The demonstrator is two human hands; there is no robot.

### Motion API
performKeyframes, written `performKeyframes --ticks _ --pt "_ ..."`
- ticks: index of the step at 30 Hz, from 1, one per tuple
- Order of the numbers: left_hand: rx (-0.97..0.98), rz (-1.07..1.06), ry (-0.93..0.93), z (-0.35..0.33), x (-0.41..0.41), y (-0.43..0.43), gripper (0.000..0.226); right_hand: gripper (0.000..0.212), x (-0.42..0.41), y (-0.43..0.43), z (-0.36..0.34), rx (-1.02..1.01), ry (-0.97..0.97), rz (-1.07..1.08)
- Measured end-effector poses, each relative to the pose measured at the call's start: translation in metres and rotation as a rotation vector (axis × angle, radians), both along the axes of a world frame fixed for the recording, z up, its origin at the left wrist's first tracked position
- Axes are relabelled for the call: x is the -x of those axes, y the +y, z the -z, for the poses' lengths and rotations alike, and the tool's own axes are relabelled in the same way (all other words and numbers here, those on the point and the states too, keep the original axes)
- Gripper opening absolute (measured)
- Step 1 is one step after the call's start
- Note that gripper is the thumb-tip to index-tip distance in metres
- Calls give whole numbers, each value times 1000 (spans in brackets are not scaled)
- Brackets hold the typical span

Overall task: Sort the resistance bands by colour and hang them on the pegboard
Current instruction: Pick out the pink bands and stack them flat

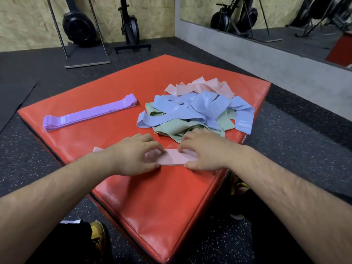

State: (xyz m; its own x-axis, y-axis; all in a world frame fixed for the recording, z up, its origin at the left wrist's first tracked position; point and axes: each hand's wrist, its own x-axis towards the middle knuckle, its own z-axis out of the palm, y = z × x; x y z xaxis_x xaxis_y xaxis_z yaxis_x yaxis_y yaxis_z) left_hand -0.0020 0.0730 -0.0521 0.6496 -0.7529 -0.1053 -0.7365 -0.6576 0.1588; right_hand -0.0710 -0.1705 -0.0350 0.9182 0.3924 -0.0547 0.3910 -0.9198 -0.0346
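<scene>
A flat pink band [174, 159] lies near the front of the red padded box [152, 197]. My left hand [133, 155] rests on its left part, fingers curved over it and thumb at its near edge. My right hand [202, 151] presses its right end the same way. Behind the hands sits a tangled heap: blue bands [192, 109] on top, green bands [171, 128] beneath, pink bands [202, 85] at the back. A neat stack of purple bands [89, 113] lies stretched out on the left side of the box. No pegboard is in view.
Dark speckled rubber floor [28, 149] surrounds the box. Gym machines [80, 29] stand against the wooden wall behind. A wall mirror [266, 20] runs along the right. My yellow shoes [98, 235] are beside the box's near corner.
</scene>
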Motion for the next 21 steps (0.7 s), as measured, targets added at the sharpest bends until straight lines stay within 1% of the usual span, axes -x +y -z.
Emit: performKeyframes --ticks 3,6,9,12,15,18,21 --pt "102 5 -46 -11 -3 -16 64 37 -2 -2 -8 -165 -109 26" --pt "181 10 -102 -23 -14 -40 59 30 -11 -7 -18 -244 -182 97" --pt "250 -23 -110 -34 -30 -64 58 25 -25 -17 -25 -307 -250 209" --pt "341 -76 -86 -41 -45 -88 54 24 -43 -26 -28 -361 -279 328" --pt "379 -115 -99 -43 -62 -112 61 26 -65 -34 -28 -384 -307 427" --pt "412 -130 -103 -43 -83 -130 57 28 -87 -42 -30 -366 -366 550" --pt "425 -145 -114 -41 -99 -137 58 29 -115 -56 -33 -395 -387 699"
